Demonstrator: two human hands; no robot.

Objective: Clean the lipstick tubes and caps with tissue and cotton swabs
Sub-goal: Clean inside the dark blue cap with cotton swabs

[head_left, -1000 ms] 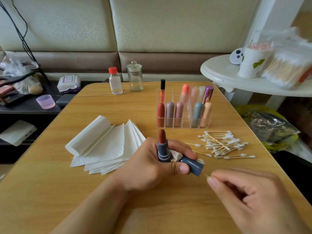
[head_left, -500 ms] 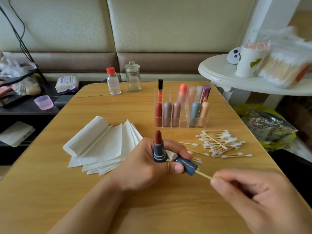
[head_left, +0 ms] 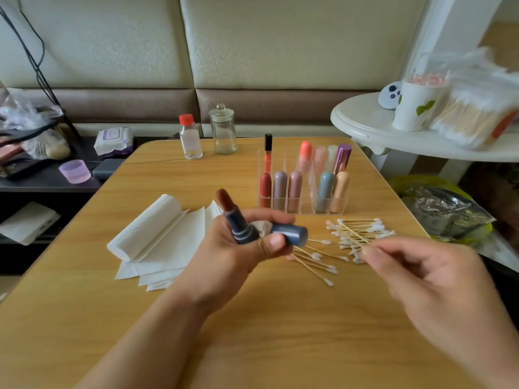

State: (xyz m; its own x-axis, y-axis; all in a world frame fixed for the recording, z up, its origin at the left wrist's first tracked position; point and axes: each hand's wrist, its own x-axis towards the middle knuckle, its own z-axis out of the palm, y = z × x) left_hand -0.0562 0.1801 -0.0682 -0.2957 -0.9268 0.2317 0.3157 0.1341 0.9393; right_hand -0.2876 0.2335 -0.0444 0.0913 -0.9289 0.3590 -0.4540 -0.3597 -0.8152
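**Swab pulled out of cap, moved over to swab pile**

Right fingertips [head_left: 368, 249] pinched together near the pile; blurred, cannot tell if a swab is between them. Right hand [head_left: 438, 279] now over the table's right edge, no longer at the cap mouth as half a second ago. Left hand [head_left: 238, 248] curled round tube [head_left: 238, 223], cap [head_left: 290, 234] and a tissue wad [head_left: 262, 227], lifted and tilted since then. Swabs [head_left: 356, 234] heaped by the right edge, just in front of the rack [head_left: 303, 189]. Tissues [head_left: 163, 237] toward the left edge. Probably cap swabbing done or swab being swapped; rack tubes not yet done.
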